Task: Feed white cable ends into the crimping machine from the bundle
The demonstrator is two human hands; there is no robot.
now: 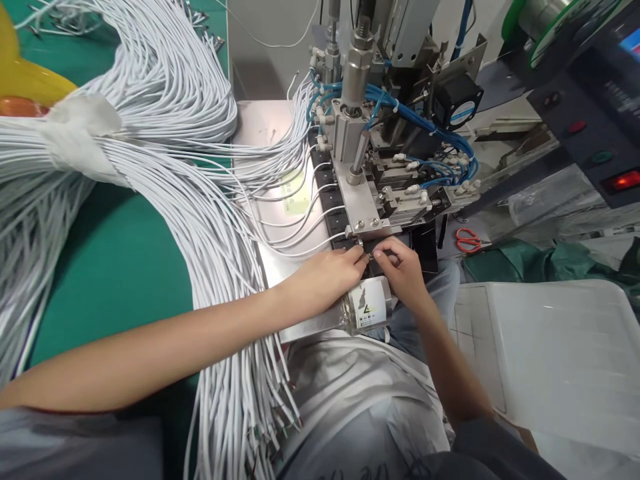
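Observation:
My left hand (333,277) and my right hand (403,275) meet at the front end of a row of black fixture blocks (327,200). Both have their fingertips pinched together around something small and metallic-looking, too small to make out. Just above my fingers is the metal plate (364,207) of a bench machine with air cylinders. Several white cables (300,230) run from the left into the blocks. Right below my hands sits a clear plastic container (370,305) with a white label.
A thick bundle of white cables (165,180), tied with a white wrap (83,133), lies across the green mat (140,267). Blue air tubes (430,127) loop over the machine. Red-handled scissors (467,240) and a white plastic bin (565,353) are at right.

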